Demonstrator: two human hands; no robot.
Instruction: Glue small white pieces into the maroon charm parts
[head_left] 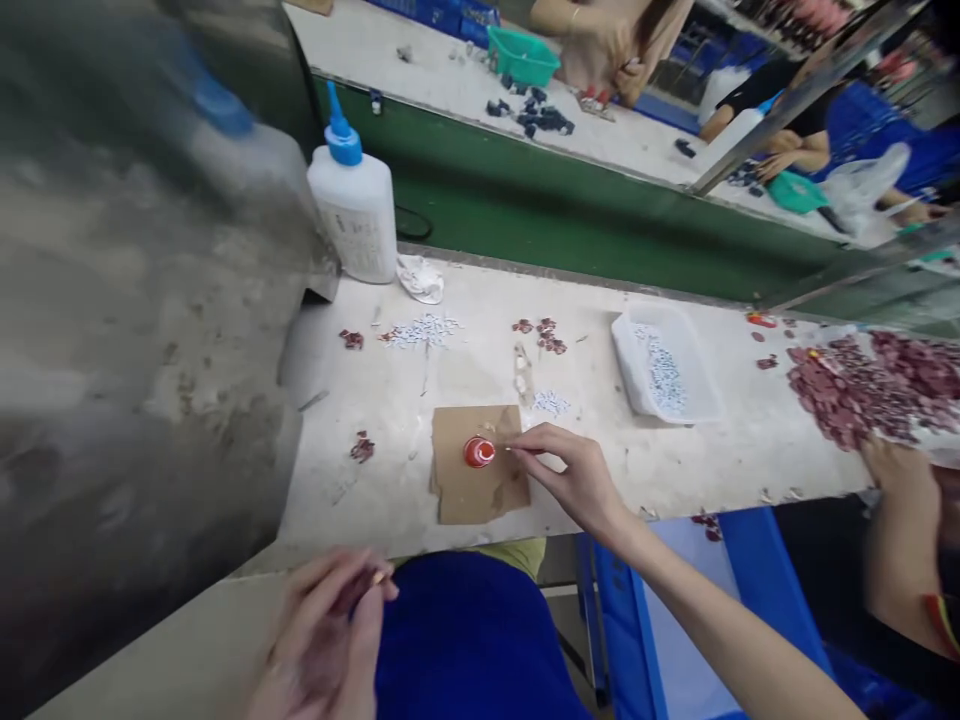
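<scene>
Cardboard point(469, 490) lies flat near the front edge of the pale, stained bench point(720, 460), straight ahead of the person, and on it stands a small red cap point(478, 451). A big grey blurred mass fills the left of the view and hides that end of the bench. Behind runs a green wall, and past it a second bench where other people's hands work among dark bits and a green basket point(523, 56).

To the right lies a wide heap of dark red pieces point(862, 385), and a co-worker's hand point(896, 475) rests at its near edge. A clear tray point(694, 385) with small white bits along its floor sits between that heap and the cardboard. At the back left stands a white glue bottle point(354, 205) with a blue nozzle, upright, with a crumpled white scrap just beside it. Smaller scatters of white bits point(424, 330) and a few red pieces point(544, 335) lie loose behind the cardboard.

Right hand point(574, 475) reaches over the cardboard's right edge — its grip is narrow, thumb and forefinger pinched on a thin stick point(517, 449) whose tip points at the red cap, touching it or just short; I cannot tell which. Left hand point(326, 640) is low, in front of the bench over the blue lap, fingers closed round a small dark red piece point(360, 590) — blurred, so its shape is unclear.
</scene>
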